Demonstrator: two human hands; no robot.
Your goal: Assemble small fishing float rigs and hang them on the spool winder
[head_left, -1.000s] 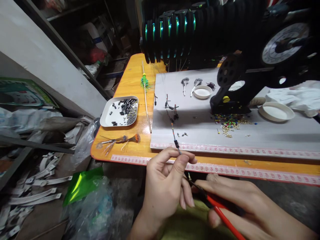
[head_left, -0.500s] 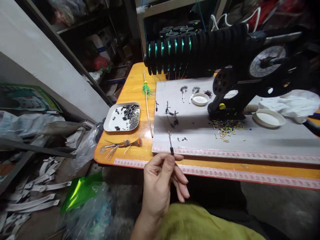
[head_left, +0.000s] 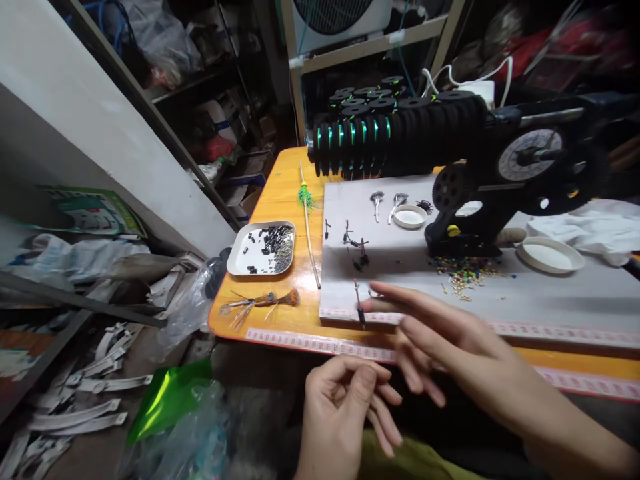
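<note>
A slim orange-and-blue piece with a black end (head_left: 360, 312) is at the front edge of the grey board (head_left: 340, 293). My right hand (head_left: 445, 333) reaches in from the right with its fingers stretched out; the fingertips are beside that piece, and whether they touch it I cannot tell. Below the table edge, my left hand (head_left: 345, 407) has its thumb pressed against the curled index finger. Anything in that pinch is hidden. Further back on the board stand or lie several similar small dark pieces (head_left: 364, 257).
To the left, a white tray (head_left: 235, 257) holds black tubes and small metal bits. A wire bundle (head_left: 270, 299) and a stick with green strands (head_left: 309, 233) lie nearby. A black machine with spools (head_left: 400, 140) stands behind scattered coloured beads (head_left: 465, 270) and a white dish (head_left: 550, 255).
My right hand has come into view from the right, over the board's front edge. My left hand has drawn back from the slim piece, towards my body. The view has shifted slightly.
</note>
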